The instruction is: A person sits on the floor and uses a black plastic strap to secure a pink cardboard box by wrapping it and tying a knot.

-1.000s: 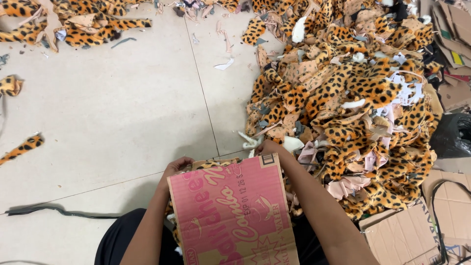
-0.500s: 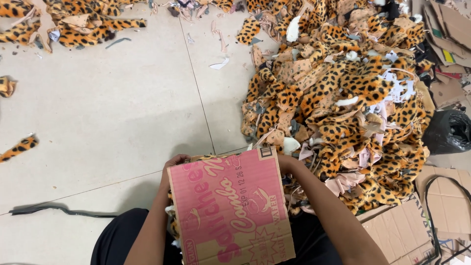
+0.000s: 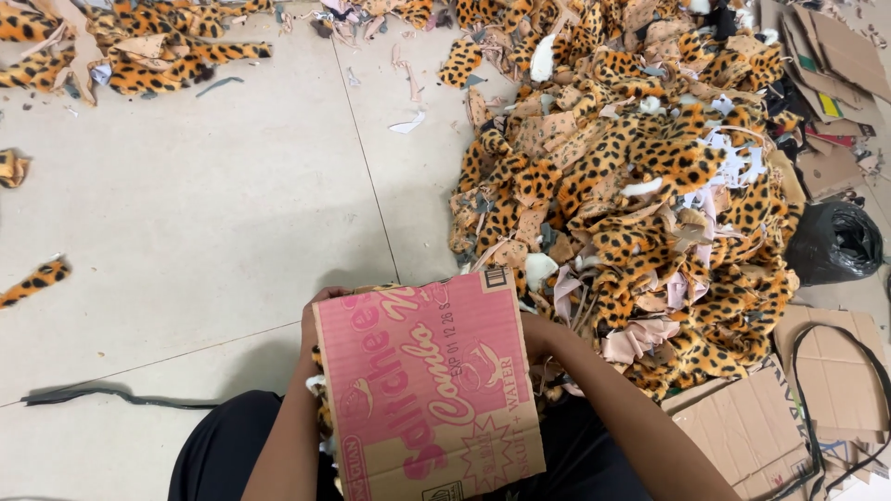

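While both my left hand (image 3: 316, 320) and right hand (image 3: 538, 336) grip the pink cardboard flap (image 3: 429, 380) by its edges, a leopard-print scrap heap (image 3: 631, 195) to the right remains unsorted

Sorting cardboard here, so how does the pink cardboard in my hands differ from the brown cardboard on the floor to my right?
The pink cardboard is printed pink and held up over the lap by both hands; the brown cardboard is plain, lying flat on the floor. The pink one shows whole; the brown one is partly under scraps. Both are corrugated.
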